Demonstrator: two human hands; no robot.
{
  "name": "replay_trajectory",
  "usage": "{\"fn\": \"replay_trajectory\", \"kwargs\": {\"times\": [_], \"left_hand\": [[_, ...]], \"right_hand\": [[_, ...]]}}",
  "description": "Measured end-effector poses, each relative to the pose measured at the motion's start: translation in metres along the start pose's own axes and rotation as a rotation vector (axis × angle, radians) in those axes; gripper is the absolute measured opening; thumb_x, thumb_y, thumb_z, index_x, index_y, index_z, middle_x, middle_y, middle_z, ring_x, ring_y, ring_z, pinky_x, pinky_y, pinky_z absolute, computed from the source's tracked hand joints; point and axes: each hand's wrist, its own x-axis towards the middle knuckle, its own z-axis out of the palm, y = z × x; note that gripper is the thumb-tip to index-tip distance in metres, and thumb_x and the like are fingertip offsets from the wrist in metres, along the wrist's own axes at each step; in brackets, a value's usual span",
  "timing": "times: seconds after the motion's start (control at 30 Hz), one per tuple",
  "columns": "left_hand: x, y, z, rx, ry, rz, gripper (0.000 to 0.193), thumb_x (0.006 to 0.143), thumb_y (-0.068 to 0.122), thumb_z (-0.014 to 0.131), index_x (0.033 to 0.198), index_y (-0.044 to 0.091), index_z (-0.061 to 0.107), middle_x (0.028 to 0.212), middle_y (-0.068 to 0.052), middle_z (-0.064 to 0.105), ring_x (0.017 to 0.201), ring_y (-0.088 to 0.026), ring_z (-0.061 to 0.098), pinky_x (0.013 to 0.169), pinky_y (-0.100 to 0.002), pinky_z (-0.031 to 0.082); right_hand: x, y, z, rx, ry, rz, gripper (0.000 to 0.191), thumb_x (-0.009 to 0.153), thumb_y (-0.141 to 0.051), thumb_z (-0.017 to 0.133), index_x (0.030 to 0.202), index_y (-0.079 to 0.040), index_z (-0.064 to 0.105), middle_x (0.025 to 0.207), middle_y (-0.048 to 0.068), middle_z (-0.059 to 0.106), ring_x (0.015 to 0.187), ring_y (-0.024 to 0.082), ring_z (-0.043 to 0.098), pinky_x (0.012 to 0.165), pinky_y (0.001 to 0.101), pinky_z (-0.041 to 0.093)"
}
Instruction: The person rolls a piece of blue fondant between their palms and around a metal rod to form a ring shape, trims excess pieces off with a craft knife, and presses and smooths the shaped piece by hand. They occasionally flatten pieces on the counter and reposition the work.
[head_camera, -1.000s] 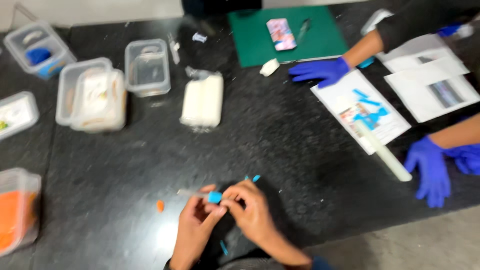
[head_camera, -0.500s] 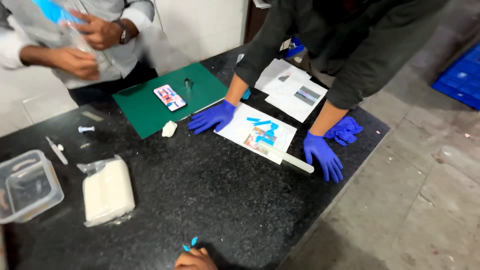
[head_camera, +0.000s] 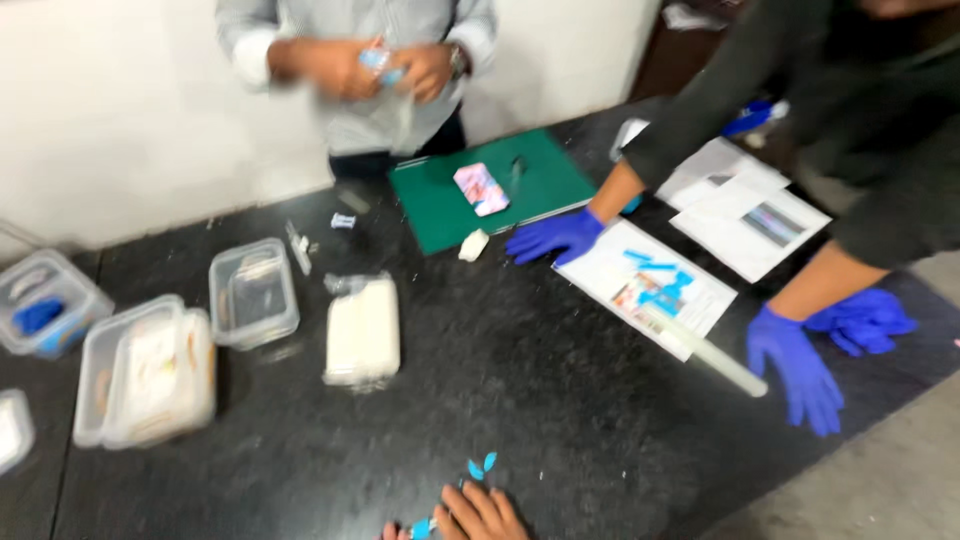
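Only the tops of my hands show at the bottom edge of the head view. My right hand (head_camera: 485, 515) has its fingers curled, pinching a small blue piece (head_camera: 421, 528) at its left side. A sliver of my left hand (head_camera: 390, 531) touches the same piece from the other side; its fingers are cut off by the frame. Two tiny blue bits (head_camera: 481, 465) lie on the black table (head_camera: 560, 400) just beyond my fingers.
A white wrapped block (head_camera: 362, 330) and clear plastic boxes (head_camera: 253, 292) stand at the left. Across the table are a green mat (head_camera: 500, 190) and printed sheets (head_camera: 650, 285). One person's blue-gloved hands (head_camera: 795, 365) press on the table; another person (head_camera: 360, 65) stands holding something small.
The view has swung back left and down from half a second ago, so the boxes and more of my hands are in view again. The gloved person keeps both hands on the table.
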Motion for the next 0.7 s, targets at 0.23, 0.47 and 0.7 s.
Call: {"fn": "replay_trajectory", "kwargs": {"times": [0.23, 0.47, 0.7], "left_hand": [[-0.078, -0.011, -0.052, 0.029, -0.494, -0.141, 0.1, 0.086, 0.073, 0.048, 0.148, -0.006, 0.041, 0.157, -0.021, 0.04, 0.147, -0.039, 0.033, 0.114, -0.066, 0.022], [-0.049, -0.029, -0.034, 0.06, -0.5, -0.143, 0.103, 0.084, 0.077, 0.049, 0.147, -0.005, 0.042, 0.157, -0.022, 0.039, 0.146, -0.039, 0.033, 0.114, -0.067, 0.02], [-0.09, -0.019, -0.044, 0.002, -0.541, -0.17, 0.106, 0.082, 0.078, 0.049, 0.149, -0.004, 0.041, 0.159, -0.02, 0.038, 0.148, -0.039, 0.032, 0.114, -0.067, 0.02]], "right_hand": [[-0.023, -0.019, -0.011, 0.237, -0.52, 0.104, 0.078, 0.089, -0.043, 0.065, 0.149, 0.001, 0.042, 0.159, 0.025, 0.034, 0.146, 0.048, 0.029, 0.112, 0.0688, 0.023], [-0.003, -0.013, 0.014, 0.176, -0.574, 0.123, 0.077, 0.092, -0.046, 0.064, 0.15, -0.002, 0.041, 0.161, 0.023, 0.03, 0.147, 0.047, 0.027, 0.112, 0.0692, 0.022], [-0.037, -0.017, 0.003, 0.212, -0.588, 0.086, 0.077, 0.089, -0.046, 0.066, 0.149, -0.002, 0.044, 0.158, 0.025, 0.034, 0.144, 0.047, 0.03, 0.111, 0.0692, 0.024]]}}
